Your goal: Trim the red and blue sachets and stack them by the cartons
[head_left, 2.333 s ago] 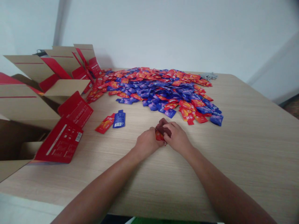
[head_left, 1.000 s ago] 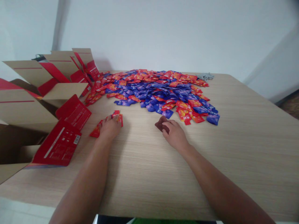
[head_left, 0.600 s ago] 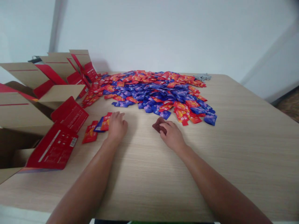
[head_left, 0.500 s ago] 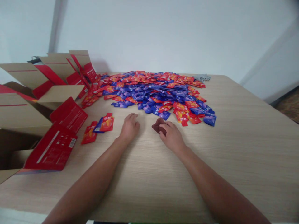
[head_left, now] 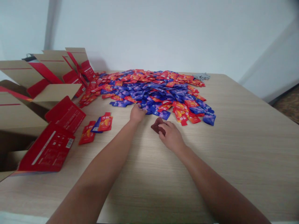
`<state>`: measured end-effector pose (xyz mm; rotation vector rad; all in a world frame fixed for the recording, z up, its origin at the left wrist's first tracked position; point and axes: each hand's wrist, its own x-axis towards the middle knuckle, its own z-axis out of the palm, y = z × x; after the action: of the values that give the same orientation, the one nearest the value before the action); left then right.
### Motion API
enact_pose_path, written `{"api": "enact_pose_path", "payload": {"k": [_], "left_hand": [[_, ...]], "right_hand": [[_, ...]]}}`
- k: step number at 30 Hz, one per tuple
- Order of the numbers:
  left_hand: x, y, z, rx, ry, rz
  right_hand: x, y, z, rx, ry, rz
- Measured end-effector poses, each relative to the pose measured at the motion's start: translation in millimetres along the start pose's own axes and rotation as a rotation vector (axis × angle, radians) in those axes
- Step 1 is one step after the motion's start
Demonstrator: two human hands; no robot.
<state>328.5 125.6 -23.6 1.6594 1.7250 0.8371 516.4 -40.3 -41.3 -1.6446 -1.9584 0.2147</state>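
Reaching at the near edge of the sachet pile (head_left: 163, 88) was the step I logged from the remote feed. The left hand (head_left: 137, 113) lay there palm down, fingers partly curled, thumb out to the right against blue packs; its fingertips were obscured, so I could not tell whether it had hold of anything. The right hand (head_left: 172, 135) was nearly closed, fingers bent over the right side of a dark brown piece (head_left: 156, 125) on the table (head_left: 210, 174), just in front of the pile.

Judgement: the next move called for the left thumb and fingers to pinch 1 sachet free without dragging its neighbours, the right hand keeping the brown piece steady.

Orientation: the brown piece showed 1 corner pointing left and 1 pointing away; its long axis was unclear. A blue sachet (head_left: 162, 113) between the hands slanted from far left to near right.

Set apart at left, 3 sachets overlapped. The upper red sachet (head_left: 106, 123) pointed its neck away, long axis roughly front to back; the lower red sachet (head_left: 87, 136) leaned, neck away and rightward. Open cartons (head_left: 48, 149) stood beyond them, farther left.
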Motion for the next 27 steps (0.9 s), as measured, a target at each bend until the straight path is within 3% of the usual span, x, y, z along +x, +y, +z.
{"api": "enact_pose_path", "payload": {"k": [4, 7, 12, 15, 19, 24, 27], "left_hand": [[-24.5, -18.0, -17.5, -0.079, -0.154, 0.053], [-48.4, -34.4, -31.7, -0.145, -0.36, 0.12], [-80.8, -43.9, -50.8, 0.004, -0.545, 0.183], [-95.8, -33.8, -58.9, 0.147, -0.61, 0.163], [-108.5, -20.4, -62.2, 0.312, -0.605, 0.144], [-117.9, -18.0, -56.9, 0.269, -0.653, 0.261], [-125.8, -14.9, -55.4, 0.238, -0.711, 0.366]], "right_hand": [[-4.6, -7.2, -15.5, -0.03, -0.125, -0.027], [-10.4, -11.3, -30.3, -0.008, -0.236, -0.067], [-16.5, -11.3, -45.0, 0.037, -0.331, -0.086], [-17.4, -8.9, -44.3, 0.052, -0.328, -0.078], [-17.5, -7.7, -41.5, 0.063, -0.304, -0.062], [-16.9, -8.9, -41.0, 0.074, -0.268, -0.057], [-16.8, -9.4, -37.3, 0.123, -0.168, -0.069]]}}
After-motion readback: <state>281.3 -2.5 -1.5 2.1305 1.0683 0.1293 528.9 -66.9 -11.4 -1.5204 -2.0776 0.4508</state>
